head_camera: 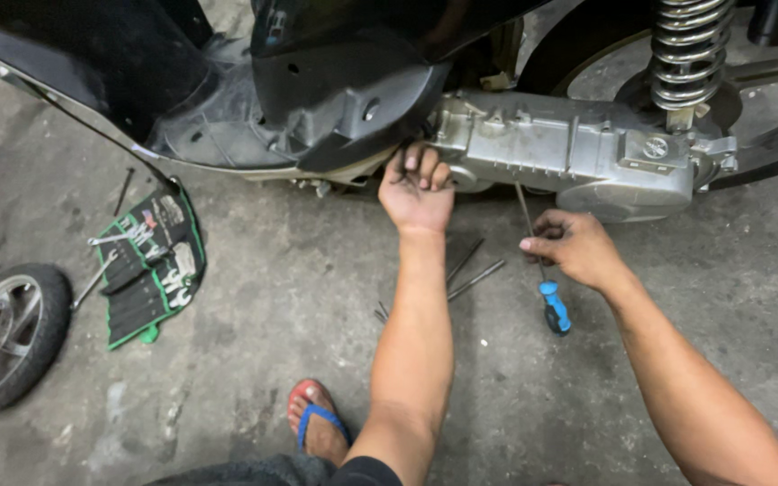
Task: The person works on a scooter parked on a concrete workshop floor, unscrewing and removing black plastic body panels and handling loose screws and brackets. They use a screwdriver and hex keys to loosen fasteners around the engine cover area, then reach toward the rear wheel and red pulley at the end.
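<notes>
While the left hand [417, 184] reaches up under the scooter's black body panel [344, 99], its fingers are curled against the forward end of the silver engine case [569, 153], where panel and case meet; whether they pinch a small part there cannot be told, since the fingertips are partly hidden in shadow. The right hand [574, 247] is closed in a pinch grip around the thin steel shaft of a screwdriver [538, 261], well up from its blue handle [555, 308]. The screwdriver's long axis runs steeply, nearly upright in the view: the blue handle lies low on the concrete floor [317, 297], toward the person, and the tip points up and away at the underside of the engine case. The right hand is therefore the nearer hand to the tool (it already grips it), and the case lies just beyond both hands, with the left hand touching its forward end. Two loose metal rods [477, 273] lie on the floor between the forearms, slanted, near the left wrist. A coil spring shock absorber [688, 54] stands above the rear end of the case. Toward the left edge of the floor, a green-edged tool roll [150, 261] lies open with wrenches on it, and a detached wheel [6, 333] lies just beyond it. A foot in a blue-strapped sandal [317, 423] rests near the bottom edge.
</notes>
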Demonstrator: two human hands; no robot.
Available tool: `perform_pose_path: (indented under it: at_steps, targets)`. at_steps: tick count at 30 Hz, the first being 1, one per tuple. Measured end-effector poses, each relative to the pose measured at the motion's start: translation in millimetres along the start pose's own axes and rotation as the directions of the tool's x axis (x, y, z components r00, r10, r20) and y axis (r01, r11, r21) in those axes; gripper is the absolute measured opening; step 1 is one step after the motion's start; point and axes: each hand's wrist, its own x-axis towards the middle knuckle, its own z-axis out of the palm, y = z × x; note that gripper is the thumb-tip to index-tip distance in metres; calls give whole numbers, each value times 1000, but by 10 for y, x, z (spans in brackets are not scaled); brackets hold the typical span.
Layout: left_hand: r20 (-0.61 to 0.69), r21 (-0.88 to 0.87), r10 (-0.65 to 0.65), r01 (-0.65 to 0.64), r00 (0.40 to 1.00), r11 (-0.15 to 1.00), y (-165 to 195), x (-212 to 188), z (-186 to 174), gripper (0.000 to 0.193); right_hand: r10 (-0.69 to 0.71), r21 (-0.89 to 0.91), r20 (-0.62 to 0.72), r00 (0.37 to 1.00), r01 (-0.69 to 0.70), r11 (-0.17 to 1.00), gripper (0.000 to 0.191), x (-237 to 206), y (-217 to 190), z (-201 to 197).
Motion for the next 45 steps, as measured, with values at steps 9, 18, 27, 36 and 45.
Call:
perform_pose_path:
  at_steps: [9,18,27,36,45]
  targets:
    - [2,-40,-7,7,1000,999,-5,191,-193,18,8,-26,10,1000,-8,1000,27,16,-16,7]
    - [-235,75,-27,46,972,996,21,-321,-150,17,-54,-74,23,998,55,996,24,133,-219,279]
    - [-205,-3,-112,114,972,994,271,-1242,-324,9,-201,209,151,968,168,963,22,200,-424,500]
    - [-224,-51,-300,297,927,954,607,-1475,-601,21,-242,-65,276,930,269,961,30,160,-709,1070]
    - [-271,416,-753,778,600,471,1309,-804,-542,20,-341,-5,243,908,353,936,43,146,-1066,1125]
